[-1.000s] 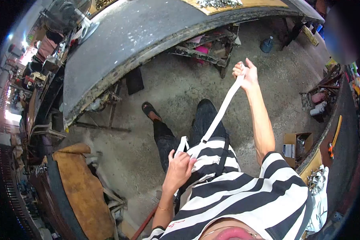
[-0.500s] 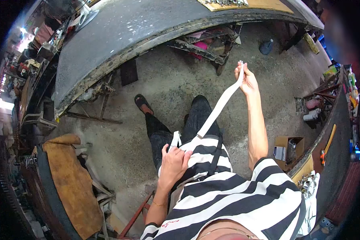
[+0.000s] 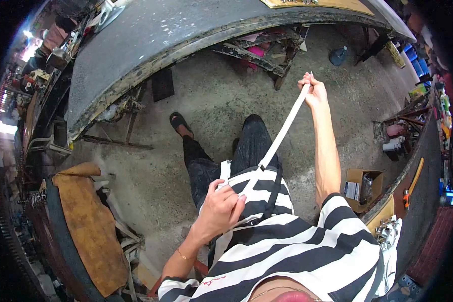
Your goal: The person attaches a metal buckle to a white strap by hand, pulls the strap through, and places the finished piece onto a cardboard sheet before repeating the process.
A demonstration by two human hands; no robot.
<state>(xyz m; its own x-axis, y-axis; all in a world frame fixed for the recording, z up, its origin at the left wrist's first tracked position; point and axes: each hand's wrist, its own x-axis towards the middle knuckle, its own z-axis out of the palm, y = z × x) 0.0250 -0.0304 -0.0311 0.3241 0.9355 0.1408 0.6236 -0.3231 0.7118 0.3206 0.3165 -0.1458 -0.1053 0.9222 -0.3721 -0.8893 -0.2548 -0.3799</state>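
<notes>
A long white strap (image 3: 286,127) runs taut from my waist up to my right hand (image 3: 314,90), which pinches its far end out in front of me. Partway down, a small dark buckle or clip (image 3: 261,167) sits on the strap, close to the striped cloth at my lap. My left hand (image 3: 221,207) is closed at my waist, its fingers curled around the strap's lower part, though the exact hold is partly hidden. Another short white strap piece (image 3: 225,170) sticks up just beyond the left fingers. A black strap (image 3: 275,191) lies over my striped top.
A dark worktable (image 3: 151,40) curves across the front. On the left, a brown hide-like sheet (image 3: 88,226) lies over a stand. At right are a cardboard box (image 3: 360,183) on the floor and a bench (image 3: 412,211) with an orange-handled tool (image 3: 413,183). A blue jug (image 3: 338,56) stands farther off.
The white strap has gone from slack and curved to straight and tight. Its dark buckle now shows, and my left hand has shifted slightly down and to the right.
</notes>
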